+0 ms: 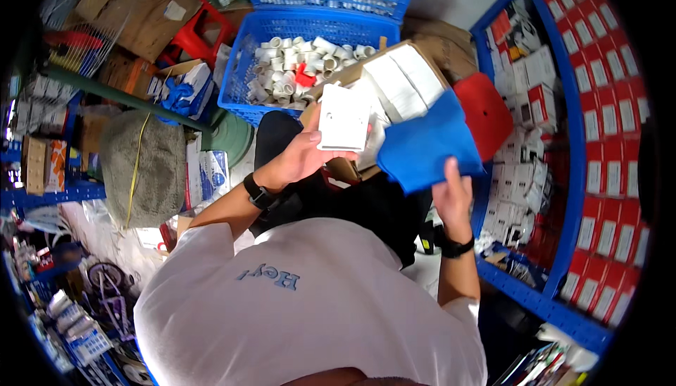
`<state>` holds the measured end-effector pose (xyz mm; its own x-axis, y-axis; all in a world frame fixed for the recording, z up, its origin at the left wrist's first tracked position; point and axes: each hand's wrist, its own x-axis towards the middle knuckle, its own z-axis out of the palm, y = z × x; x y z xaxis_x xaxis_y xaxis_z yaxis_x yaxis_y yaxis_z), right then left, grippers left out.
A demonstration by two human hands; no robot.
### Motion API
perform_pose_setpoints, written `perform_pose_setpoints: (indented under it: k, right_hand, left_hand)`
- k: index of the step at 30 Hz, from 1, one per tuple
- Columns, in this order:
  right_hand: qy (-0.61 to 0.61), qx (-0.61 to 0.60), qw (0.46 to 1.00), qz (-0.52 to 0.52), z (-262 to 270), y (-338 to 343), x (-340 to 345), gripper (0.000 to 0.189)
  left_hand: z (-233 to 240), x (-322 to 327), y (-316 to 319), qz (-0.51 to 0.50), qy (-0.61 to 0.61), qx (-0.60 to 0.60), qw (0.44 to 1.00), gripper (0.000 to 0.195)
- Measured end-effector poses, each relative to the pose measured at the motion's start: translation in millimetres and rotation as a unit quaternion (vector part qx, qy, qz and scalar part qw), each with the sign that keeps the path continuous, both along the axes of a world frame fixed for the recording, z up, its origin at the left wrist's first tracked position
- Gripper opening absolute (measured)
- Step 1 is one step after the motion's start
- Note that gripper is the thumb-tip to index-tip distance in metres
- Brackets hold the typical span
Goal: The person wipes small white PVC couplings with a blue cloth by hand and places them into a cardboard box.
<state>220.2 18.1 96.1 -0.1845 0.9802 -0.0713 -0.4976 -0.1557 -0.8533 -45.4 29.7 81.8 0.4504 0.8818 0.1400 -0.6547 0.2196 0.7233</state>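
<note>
My left hand (309, 153) grips a white rectangular plastic plate (344, 116) with small holes, thumb on its lower left edge. A blue cloth (430, 140) is pinched in my right hand (453, 196), its thumb lying over the lower edge. The cloth hangs in front of the right part of an open cardboard box (354, 172). Inside that box lie white packets or boxes (404, 79) in a row, with crumpled white wrapping beside them. Part of the box is hidden by the plate, the cloth and my left hand.
Behind the box, a blue plastic crate (245, 64) holds many white pipe fittings (285, 64) and a red piece. A red stool seat (483, 116) is at right, beside blue shelving (570, 217) stacked with red and white boxes. A grey-green padded seat (142, 169) stands at left.
</note>
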Motion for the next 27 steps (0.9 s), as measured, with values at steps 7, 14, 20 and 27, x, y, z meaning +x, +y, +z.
perform_pose_setpoints:
  k: [7, 14, 20, 27]
  right_hand:
    - [-0.45, 0.427, 0.781, 0.078, 25.7, 9.5, -79.0, 0.053]
    - [-0.071, 0.048, 0.996, -0.009, 13.0, 18.2, -55.6, 0.036]
    - [-0.445, 0.364, 0.817, 0.035, -3.7, 19.6, -69.3, 0.043]
    - [-0.024, 0.022, 0.997, -0.067, -13.4, 28.8, -49.1, 0.038]
  left_hand:
    - [-9.6, 33.4, -13.2, 0.054, 0.04, -0.04, 0.997, 0.065]
    - [-26.7, 26.3, -0.2, 0.006, 0.051, -0.028, 0.998, 0.064]
    - [-18.9, 36.2, 4.5, 0.027, 0.084, -0.027, 0.996, 0.075]
    - [-16.9, 28.6, 14.1, 0.053, 0.215, -0.009, 0.975, 0.072]
